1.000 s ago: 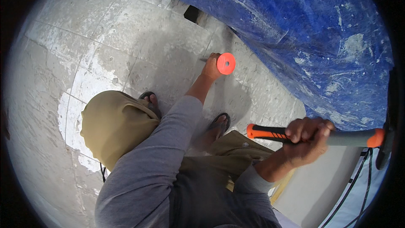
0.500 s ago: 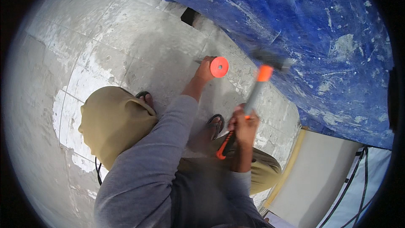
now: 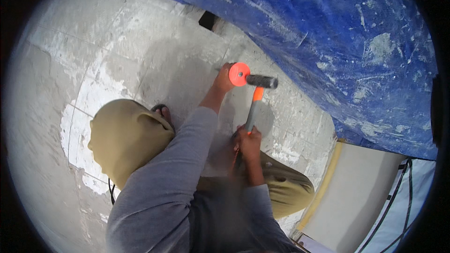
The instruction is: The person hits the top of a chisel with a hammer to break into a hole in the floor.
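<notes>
My left hand (image 3: 223,80) is closed around a chisel, which sticks up toward me, its round orange hand guard (image 3: 236,79) hiding most of the shaft. A bit of grey metal shows faintly on the far side of that hand. My right hand (image 3: 249,144) grips a hammer (image 3: 251,114) by its grey, black and orange handle. The dark hammer head lies right beside the guard, its face at the guard's edge in this view; whether it touches the chisel's end I cannot tell. Below the chisel lies the grey tiled floor (image 3: 164,72).
A blue tarp (image 3: 328,42) spattered with white hangs along the far and right side. A dark block or hole (image 3: 207,19) sits at its foot. My bent knees (image 3: 129,136) and sandalled foot (image 3: 163,111) are close by. To the right is a pale panel (image 3: 361,187) with a yellowish edge.
The hammer has swung left and down from near the tarp to the chisel, my right hand moving left with it. My left hand and the chisel have barely shifted.
</notes>
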